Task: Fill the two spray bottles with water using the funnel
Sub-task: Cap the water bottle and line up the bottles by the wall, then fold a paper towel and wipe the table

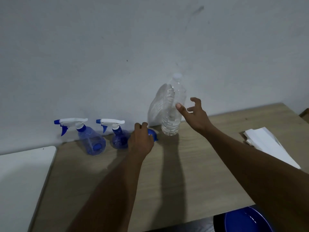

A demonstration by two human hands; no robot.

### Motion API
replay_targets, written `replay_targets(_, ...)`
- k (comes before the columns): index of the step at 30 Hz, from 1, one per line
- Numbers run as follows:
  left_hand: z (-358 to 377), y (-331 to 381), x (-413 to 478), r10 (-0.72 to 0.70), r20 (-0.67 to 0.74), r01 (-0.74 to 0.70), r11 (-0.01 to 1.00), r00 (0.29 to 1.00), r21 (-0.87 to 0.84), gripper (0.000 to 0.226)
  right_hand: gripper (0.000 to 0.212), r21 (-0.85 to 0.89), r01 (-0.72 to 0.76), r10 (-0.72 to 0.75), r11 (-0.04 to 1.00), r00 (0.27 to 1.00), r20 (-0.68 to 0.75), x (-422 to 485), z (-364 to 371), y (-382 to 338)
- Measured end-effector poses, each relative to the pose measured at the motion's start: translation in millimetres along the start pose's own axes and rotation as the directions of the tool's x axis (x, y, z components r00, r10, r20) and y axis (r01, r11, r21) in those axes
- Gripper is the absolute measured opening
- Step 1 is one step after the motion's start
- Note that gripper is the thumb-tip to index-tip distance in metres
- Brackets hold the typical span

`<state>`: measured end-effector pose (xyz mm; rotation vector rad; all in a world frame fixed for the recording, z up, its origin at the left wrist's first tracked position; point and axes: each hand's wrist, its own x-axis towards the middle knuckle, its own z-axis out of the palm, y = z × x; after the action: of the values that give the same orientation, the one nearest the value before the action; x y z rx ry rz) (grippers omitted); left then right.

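Two blue spray bottles with white trigger heads stand against the wall, one at the left and a smaller-looking one to its right. My left hand rests over a blue funnel on the wooden table, fingers curled on it. A clear capped water bottle, partly filled, stands just right of the funnel. My right hand is spread open beside that bottle, thumb near its side, not closed around it.
A crumpled clear plastic bag leans on the wall behind the water bottle. White folded papers lie at the right edge. A blue basin sits below the table's front edge. A white surface adjoins the table on the left.
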<state>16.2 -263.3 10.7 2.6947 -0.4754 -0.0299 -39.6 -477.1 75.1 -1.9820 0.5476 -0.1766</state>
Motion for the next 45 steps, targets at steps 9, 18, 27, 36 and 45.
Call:
replay_targets(9, 26, 25, -86, 0.127, 0.103, -0.110, 0.981, 0.987, -0.161, 0.032, 0.056, -0.172, -0.161, 0.132, 0.972, 0.977, -0.170, -114, -32, 101)
replay_targets(18, 54, 103, -131, 0.238, 0.308, -0.157, 0.951, 0.921, -0.266, 0.025, 0.036, -0.280, -0.342, 0.180, 0.897, 0.861, -0.475, -196, -123, 154)
replay_targets(27, 95, 241, -113, 0.134, 0.376, 0.012, 0.933, 0.917, -0.361, 0.024, 0.018, -0.108, -0.376, 0.257, 0.920, 0.789, -0.558, -170, -234, 205)
replay_targets(36, 159, 372, -92, 0.004, 0.422, 0.132, 0.947, 0.907, -0.292, 0.055, 0.027, 0.363, -0.325, 0.440, 0.873, 0.847, -0.298, -105, -297, 242)
replay_targets(45, 191, 407, -68, -0.203, 0.365, 0.233, 0.972, 0.908, -0.039, 0.043, 0.030, 0.460, -0.408, 0.510, 0.789, 0.852, -0.118, -57, -303, 264)
